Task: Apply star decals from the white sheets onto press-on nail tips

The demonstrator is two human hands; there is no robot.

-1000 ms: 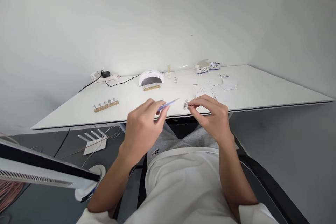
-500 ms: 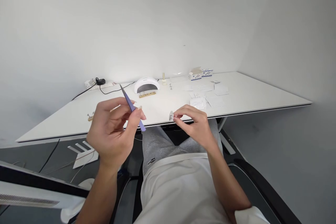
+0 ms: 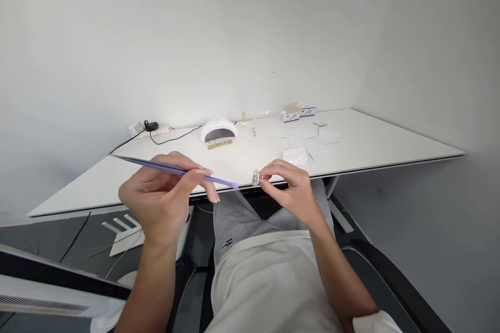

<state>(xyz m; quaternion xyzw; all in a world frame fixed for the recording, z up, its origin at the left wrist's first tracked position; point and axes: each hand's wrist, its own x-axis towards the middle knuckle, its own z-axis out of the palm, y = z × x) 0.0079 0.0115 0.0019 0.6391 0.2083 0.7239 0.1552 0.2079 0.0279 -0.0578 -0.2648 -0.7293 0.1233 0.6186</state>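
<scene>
My left hand (image 3: pixel 164 200) is closed in a pinch on slim purple tweezers (image 3: pixel 167 168), held almost level. Their thin pointed end reaches out to the left, and the blunt end points right, a short gap from a small round clear disc (image 3: pixel 255 177). That disc is pinched by its near side between the thumb and fingers of my right hand (image 3: pixel 291 187), just above the front edge of the white table (image 3: pixel 371 140). Exactly what kind of piece it is I cannot make out.
A white nail lamp (image 3: pixel 219 126) stands at the back, with a gold-coloured bar (image 3: pixel 220 144) before it. Near it are a small bottle (image 3: pixel 244 121), boxes (image 3: pixel 291 113) and white sheets (image 3: pixel 328 135). A black adapter (image 3: pixel 151 126) lies back left.
My left hand has turned the tweezers from a steep slant to nearly level, bringing their blunt end rightward towards the disc. My right hand stays nearly in place; the disc now faces slightly differently.
</scene>
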